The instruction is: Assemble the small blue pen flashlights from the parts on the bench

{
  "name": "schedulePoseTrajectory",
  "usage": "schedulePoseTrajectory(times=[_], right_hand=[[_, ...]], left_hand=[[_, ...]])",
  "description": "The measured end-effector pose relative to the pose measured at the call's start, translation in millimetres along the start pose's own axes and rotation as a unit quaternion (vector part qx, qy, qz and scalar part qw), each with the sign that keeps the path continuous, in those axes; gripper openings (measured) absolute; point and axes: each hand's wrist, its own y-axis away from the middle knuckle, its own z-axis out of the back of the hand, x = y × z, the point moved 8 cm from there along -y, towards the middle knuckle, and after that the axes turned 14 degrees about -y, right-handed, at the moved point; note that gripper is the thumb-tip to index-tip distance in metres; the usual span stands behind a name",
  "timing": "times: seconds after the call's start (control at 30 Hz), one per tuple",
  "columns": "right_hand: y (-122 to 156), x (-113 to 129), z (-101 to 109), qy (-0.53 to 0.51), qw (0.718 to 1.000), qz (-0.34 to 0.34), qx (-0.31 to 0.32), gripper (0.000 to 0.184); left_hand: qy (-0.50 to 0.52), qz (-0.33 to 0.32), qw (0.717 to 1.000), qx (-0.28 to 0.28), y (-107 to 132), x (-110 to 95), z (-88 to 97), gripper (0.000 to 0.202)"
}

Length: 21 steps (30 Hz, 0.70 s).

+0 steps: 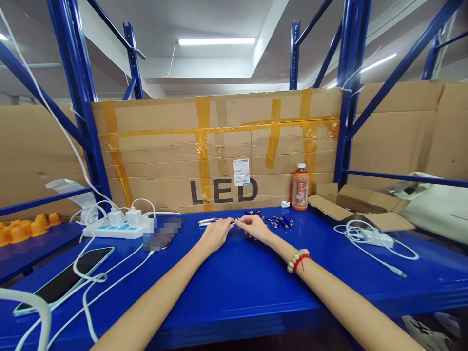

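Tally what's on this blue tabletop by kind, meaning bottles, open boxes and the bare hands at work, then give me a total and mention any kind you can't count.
Orange-filled bottle with white cap: 1
Open brown cardboard box: 1
Bare hands: 2 (left hand, right hand)
Total: 4
Small blue-and-silver parts: too bunched to count, left out.

The large brown cardboard panel (164, 165) is displaying one legible marking — the black block capitals (222, 191) "LED", running horizontally along its lower part. Above them, the white rectangular paper label (241, 170) is showing fine print too small to read, its lower edge reaching the D. The white-capped plastic bottle of orange liquid (300, 187) is carrying pale lettering — likewise illegible.
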Motion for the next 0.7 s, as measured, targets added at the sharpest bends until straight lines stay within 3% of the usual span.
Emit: schedulePoseTrajectory(times=[0.7], right_hand=[[-0.9, 5.6, 7.9, 0.036, 0.999, 0.025, -0.032, 0.034]], left_hand=[[-0.032, 0.023, 0.999, 0.019, -0.2, 2.5, 0.5, 0.025]])
